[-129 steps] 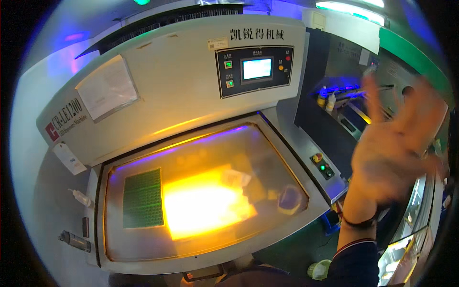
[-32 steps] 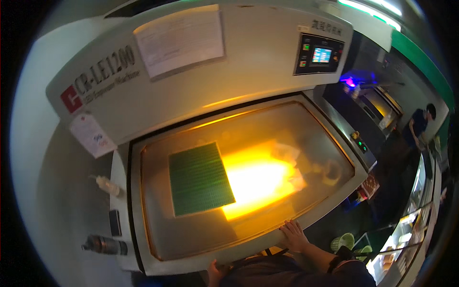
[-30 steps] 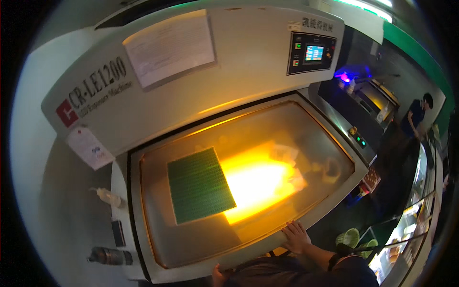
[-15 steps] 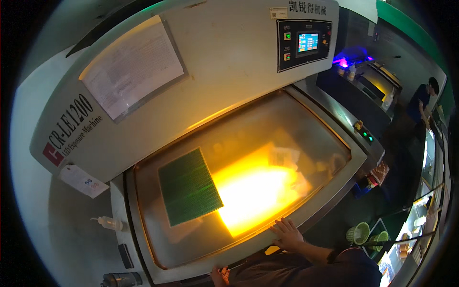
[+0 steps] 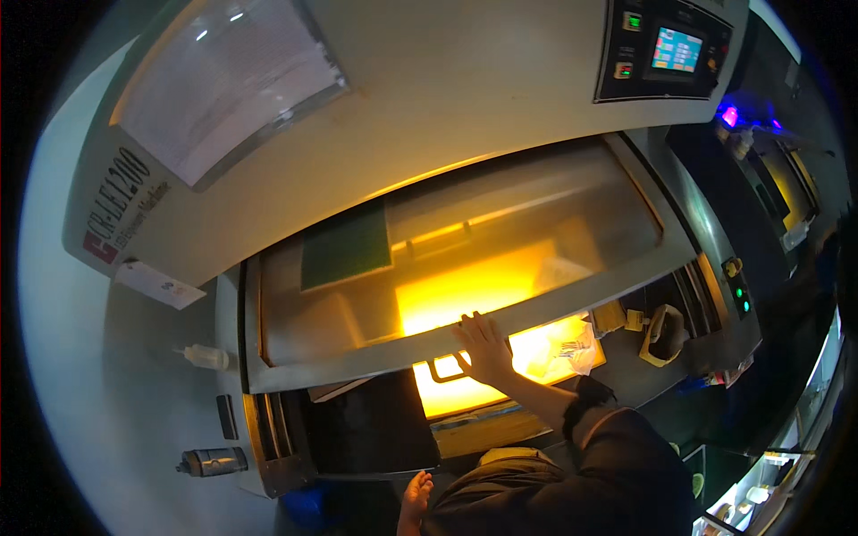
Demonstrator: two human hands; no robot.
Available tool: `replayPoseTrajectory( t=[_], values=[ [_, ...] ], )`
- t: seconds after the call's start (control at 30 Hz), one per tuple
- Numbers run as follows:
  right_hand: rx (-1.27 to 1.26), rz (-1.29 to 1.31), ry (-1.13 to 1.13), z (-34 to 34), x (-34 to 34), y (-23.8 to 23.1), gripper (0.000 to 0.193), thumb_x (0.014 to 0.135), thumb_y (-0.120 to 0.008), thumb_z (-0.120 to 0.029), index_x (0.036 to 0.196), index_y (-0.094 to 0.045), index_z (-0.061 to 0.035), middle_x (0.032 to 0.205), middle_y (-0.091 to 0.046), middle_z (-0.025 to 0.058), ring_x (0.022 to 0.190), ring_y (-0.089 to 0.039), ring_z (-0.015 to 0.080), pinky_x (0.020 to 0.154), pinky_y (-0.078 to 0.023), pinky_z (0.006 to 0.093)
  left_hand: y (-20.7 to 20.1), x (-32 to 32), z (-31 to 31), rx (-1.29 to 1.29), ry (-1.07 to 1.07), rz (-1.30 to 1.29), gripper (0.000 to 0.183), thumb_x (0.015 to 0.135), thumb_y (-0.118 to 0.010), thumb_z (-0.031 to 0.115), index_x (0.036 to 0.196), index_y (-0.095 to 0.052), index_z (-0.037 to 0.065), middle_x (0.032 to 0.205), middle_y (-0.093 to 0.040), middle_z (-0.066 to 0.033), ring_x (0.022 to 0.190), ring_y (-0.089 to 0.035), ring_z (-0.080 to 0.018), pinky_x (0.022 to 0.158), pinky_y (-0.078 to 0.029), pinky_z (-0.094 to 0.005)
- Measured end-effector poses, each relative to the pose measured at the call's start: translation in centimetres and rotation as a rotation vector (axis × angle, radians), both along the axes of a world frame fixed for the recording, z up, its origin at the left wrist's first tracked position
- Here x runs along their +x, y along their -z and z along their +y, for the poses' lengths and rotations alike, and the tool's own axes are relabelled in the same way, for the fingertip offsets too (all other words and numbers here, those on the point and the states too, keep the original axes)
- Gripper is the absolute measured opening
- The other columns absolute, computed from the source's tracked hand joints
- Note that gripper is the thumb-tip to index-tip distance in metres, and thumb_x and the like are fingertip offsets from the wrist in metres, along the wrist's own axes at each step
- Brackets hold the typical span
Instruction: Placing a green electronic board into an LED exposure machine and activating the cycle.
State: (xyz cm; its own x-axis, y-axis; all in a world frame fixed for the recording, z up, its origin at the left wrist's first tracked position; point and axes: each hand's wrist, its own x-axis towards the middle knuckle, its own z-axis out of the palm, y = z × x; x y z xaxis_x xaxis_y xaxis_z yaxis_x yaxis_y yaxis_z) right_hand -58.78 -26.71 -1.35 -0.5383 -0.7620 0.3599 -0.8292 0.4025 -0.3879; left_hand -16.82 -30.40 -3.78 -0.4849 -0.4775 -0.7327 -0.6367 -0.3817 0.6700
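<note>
My right hand (image 5: 483, 347) presses on the front edge of the large framed tray (image 5: 357, 360) of a grey exposure machine (image 5: 429, 89). Its fingers are stretched out and apart, just above a metal handle (image 5: 447, 368). Under the tray's clear film lies a green circuit panel (image 5: 347, 248); the machine's hood covers its far part. Bright yellow light glows through the film to the right of the panel. Low in front of the machine, my left hand (image 5: 416, 491) hangs apart from the tray, fingers loosely curled, with nothing visible in them.
Below the tray's front edge, an open bay holds a yellow-lit board, papers and a small cardboard box (image 5: 664, 336). A control panel (image 5: 666, 52) is at upper right. A bottle (image 5: 207, 357), a phone-like black object (image 5: 227, 417) and a dark flask (image 5: 213, 462) stand at left.
The tray has slid away from me under the hood, carrying the green panel and uncovering the bay below. My right hand moved forward with it; my left hand has come off the edge.
</note>
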Motion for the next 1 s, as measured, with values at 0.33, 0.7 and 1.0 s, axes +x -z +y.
replayPoseTrajectory(
  t=[0.33,0.7,1.0],
  values=[
    [-0.122,-0.003,-0.244,-6.9,2.3,3.0,0.061,0.083,-0.067,-0.028,0.141,-0.049,-0.0192,0.158,-0.03,0.0118,0.149,-0.021,0.0321,0.118,-0.02,0.0543,4.1,9.1,-5.9,0.356,-0.251,0.227,0.055,0.099,-0.054,0.034,0.146,-0.041,0.008,0.144,-0.051,-0.0092,0.125,-0.054,-0.0317,0.101,-0.047,-0.045],
    [0.326,-0.06,0.537,-1.8,16.2,9.6,0.07,0.082,-0.057,-0.011,0.149,-0.038,-0.0052,0.155,-0.032,0.0187,0.149,-0.02,0.0328,0.121,-0.014,0.0533,0.0,18.1,-16.7,0.337,-0.079,0.239,0.054,0.101,-0.049,0.038,0.148,-0.041,0.012,0.142,-0.052,-0.0084,0.119,-0.055,-0.0264,0.103,-0.043,-0.0465],
    [0.779,-0.345,0.638,2.6,27.1,5.8,0.03,0.085,-0.064,-0.025,0.11,-0.071,-0.0091,0.116,-0.066,0.0096,0.122,-0.053,0.0299,0.119,-0.015,0.0553,-0.2,26.2,-23.0,0.353,0.107,0.327,0.056,0.099,-0.055,0.037,0.146,-0.044,0.009,0.142,-0.053,-0.0126,0.125,-0.052,-0.0322,0.106,-0.041,-0.046]
  ],
)
